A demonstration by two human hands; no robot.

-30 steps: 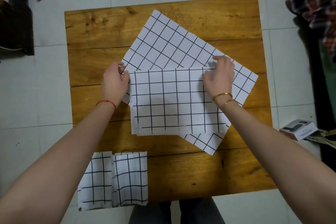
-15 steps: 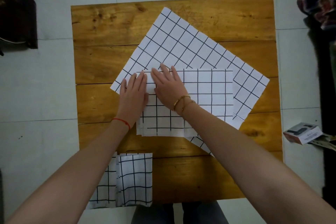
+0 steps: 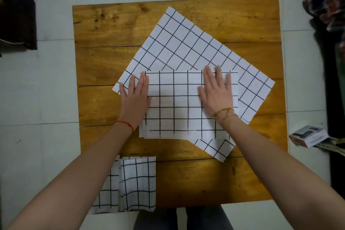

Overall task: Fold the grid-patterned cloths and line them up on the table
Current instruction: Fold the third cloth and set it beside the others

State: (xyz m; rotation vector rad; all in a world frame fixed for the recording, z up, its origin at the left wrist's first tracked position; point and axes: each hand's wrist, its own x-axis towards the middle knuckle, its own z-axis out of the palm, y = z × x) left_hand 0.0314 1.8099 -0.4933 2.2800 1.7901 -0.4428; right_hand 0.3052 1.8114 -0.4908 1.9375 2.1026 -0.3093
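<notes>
A white cloth with a black grid, folded in half (image 3: pixel 179 106), lies mid-table on top of a larger unfolded grid cloth (image 3: pixel 186 43) that is turned at an angle. My left hand (image 3: pixel 135 97) presses flat on the folded cloth's left edge, fingers spread. My right hand (image 3: pixel 217 91) lies flat on its right part. Neither hand grips anything. Two small folded grid cloths (image 3: pixel 138 183) sit side by side at the table's near left corner, partly hidden by my left forearm.
The wooden table (image 3: pixel 112 58) stands on a pale tiled floor. A small box (image 3: pixel 308 136) lies on the floor to the right. Dark clothing sits at the far left and far right edges. Bare wood shows at the table's near right.
My hands were together at the folded cloth's left side half a second ago. The right hand has slid rightward across it; the left has shifted to the left edge.
</notes>
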